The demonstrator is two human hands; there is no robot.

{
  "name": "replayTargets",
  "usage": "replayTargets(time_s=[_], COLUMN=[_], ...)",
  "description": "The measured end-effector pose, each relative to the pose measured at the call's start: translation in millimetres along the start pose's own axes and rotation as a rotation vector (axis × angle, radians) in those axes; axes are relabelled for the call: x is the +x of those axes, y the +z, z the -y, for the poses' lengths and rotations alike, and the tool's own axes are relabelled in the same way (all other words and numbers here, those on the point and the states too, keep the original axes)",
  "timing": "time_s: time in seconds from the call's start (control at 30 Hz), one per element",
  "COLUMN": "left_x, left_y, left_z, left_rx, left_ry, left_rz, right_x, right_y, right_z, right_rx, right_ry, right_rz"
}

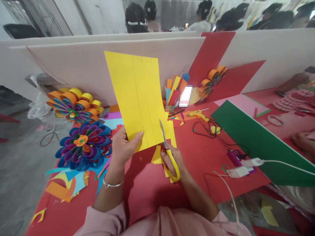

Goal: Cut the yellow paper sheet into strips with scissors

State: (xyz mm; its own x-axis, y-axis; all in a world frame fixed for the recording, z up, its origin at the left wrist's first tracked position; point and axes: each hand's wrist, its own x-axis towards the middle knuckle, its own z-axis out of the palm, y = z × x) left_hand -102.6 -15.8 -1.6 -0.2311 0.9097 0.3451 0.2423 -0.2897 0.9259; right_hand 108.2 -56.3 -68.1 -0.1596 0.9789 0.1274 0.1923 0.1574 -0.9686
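My left hand [124, 146] grips a sheet of yellow paper [137, 98] by its lower left edge, thumb on the front. Several thin lines run lengthwise down the sheet, which is held up off the table. In my right hand [178, 157] is a pair of scissors [173, 164] with yellow handles, fingers through the loops. The blades point up at the sheet's lower right edge; whether they are open I cannot tell. Below the sheet, beside my right hand, lie yellow paper pieces [157, 155] on the red table [147, 196].
Two paper-loop flowers, one orange [73, 105] and one blue-purple [83, 144], are at the left near paper scraps [64, 186]. A yellow glue gun [198, 114], a purple power strip [236, 159] with cables and a green board [258, 141] lie right. A white partition [73, 65] stands behind.
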Motion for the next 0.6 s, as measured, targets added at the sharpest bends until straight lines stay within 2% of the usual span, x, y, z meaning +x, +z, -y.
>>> replayTargets(time_s=[0.3, 0.4, 0.6], left_x=[1, 2, 2], left_y=[2.0, 2.2, 1.5], left_z=[-2, -1, 4], left_rx=[0.012, 0.000, -0.071], left_ry=[-0.024, -0.039, -0.073], left_rz=[0.002, -0.004, -0.029], right_x=[-1, -1, 0], right_y=[-1, 0, 6], right_z=[9, 11, 6], right_rx=[0.030, 0.023, 0.106], right_ry=[0.014, 0.006, 0.135], right_rz=[0.024, -0.008, -0.050])
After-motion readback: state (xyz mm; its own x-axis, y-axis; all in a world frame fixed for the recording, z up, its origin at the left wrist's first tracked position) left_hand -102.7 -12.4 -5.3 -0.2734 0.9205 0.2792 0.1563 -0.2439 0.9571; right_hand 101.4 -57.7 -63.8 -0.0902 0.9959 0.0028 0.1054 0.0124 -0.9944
